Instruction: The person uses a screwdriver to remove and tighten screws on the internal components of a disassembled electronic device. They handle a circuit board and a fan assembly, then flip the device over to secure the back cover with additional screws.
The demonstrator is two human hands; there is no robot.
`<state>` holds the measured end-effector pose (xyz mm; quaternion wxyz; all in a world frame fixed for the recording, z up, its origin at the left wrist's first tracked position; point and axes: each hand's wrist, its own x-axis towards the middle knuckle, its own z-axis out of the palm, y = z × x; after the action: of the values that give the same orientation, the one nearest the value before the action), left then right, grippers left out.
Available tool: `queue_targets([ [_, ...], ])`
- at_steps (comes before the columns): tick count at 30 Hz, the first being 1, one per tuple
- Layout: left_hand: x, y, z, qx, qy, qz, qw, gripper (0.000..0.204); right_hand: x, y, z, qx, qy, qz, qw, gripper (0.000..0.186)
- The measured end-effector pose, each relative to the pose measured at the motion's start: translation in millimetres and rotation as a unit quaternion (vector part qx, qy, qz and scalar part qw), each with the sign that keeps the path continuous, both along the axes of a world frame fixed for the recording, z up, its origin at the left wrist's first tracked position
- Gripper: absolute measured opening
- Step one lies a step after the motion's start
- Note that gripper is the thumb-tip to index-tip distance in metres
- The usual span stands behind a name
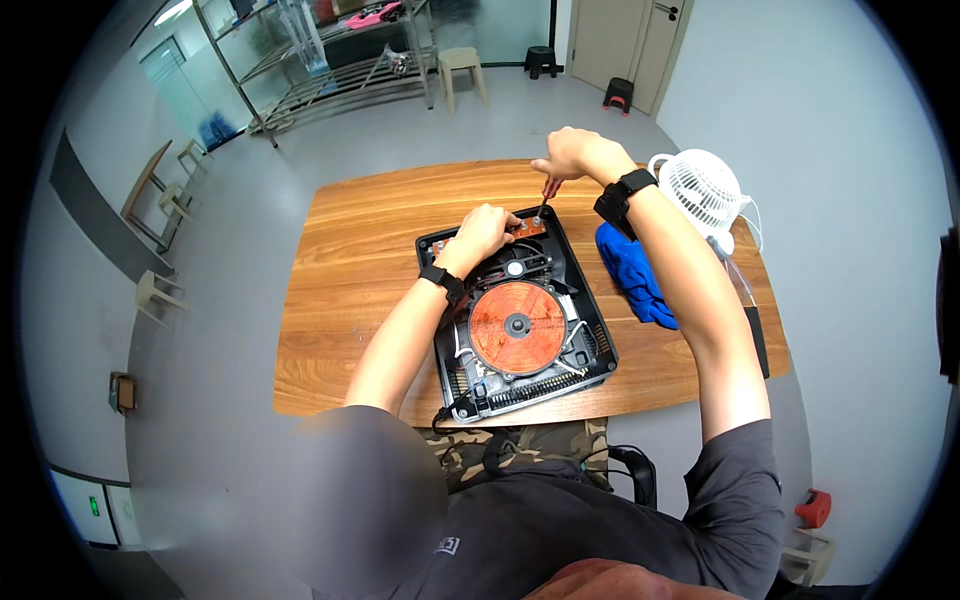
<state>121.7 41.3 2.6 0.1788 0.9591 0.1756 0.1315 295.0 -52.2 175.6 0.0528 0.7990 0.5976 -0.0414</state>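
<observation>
An opened induction cooker (pixel 612 366) lies on the table with its inside showing. Its round copper coil (pixel 497 342) fills the near half. A narrow orange-brown circuit board (pixel 530 229) runs along the far edge of the black housing. Over that board's right end, my right hand (pixel 577 153) is closed around the red handle of a screwdriver (pixel 551 188), whose shaft points down to the board, almost upright. My left hand (pixel 482 231) rests across the board's middle, fingers curled against it; the hand covers part of the board, and the exact fingertip contact is hard to see.
A blue cloth (pixel 634 277) lies right of the cooker, under my right forearm. Beyond it stands a white fan (pixel 700 188), with a dark flat object (pixel 757 342) at the right table edge. The wooden table (pixel 340 290) has rounded edges. A metal rack (pixel 340 75) stands farther back.
</observation>
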Motion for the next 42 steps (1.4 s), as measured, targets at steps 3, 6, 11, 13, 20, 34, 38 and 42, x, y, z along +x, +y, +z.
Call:
queue_targets([
  [3, 5.7, -2.1, 6.7, -0.01, 0.027, -0.004, 1.0, 0.036, 14.0, -9.6, -3.2, 0.026, 0.05, 0.041, 0.998, 0.038],
  [6, 2.6, -0.9, 6.0, -0.009, 0.035, 0.006, 0.999, 0.036, 2.1, -21.2, 16.3, -0.004, 0.12, 0.08, 0.99, 0.035],
  [11, 4.8, -2.2, 1.7, -0.002, 0.025, 0.001, 1.0, 0.036, 4.4, -16.5, 14.0, -0.006, 0.113, 0.059, 0.992, 0.03],
  [13, 4.3, -3.0, 1.6, -0.005, 0.024, 0.005, 1.0, 0.036, -0.2, -13.9, 15.6, -0.029, 0.098, 0.014, 0.995, 0.029],
  [20, 3.5, -2.8, 2.2, 0.002, 0.024, 0.015, 1.0, 0.037, -1.2, -10.2, -1.2, 0.019, -0.026, 0.024, 0.999, 0.035],
  [34, 2.3, -5.6, 5.9, 0.005, 0.022, 0.007, 1.0, 0.037, -5.1, -10.7, 6.2, 0.001, 0.028, 0.002, 1.0, 0.034],
  [38, 1.0, -6.6, 6.5, 0.001, 0.019, 0.007, 1.0, 0.037, -8.7, -13.1, 10.6, -0.022, -0.014, -0.008, 1.0, 0.035],
  [42, 0.8, -7.0, 9.0, -0.001, 0.026, 0.012, 1.0, 0.037, -4.4, -21.6, 16.0, -0.025, 0.097, 0.026, 0.995, 0.039],
])
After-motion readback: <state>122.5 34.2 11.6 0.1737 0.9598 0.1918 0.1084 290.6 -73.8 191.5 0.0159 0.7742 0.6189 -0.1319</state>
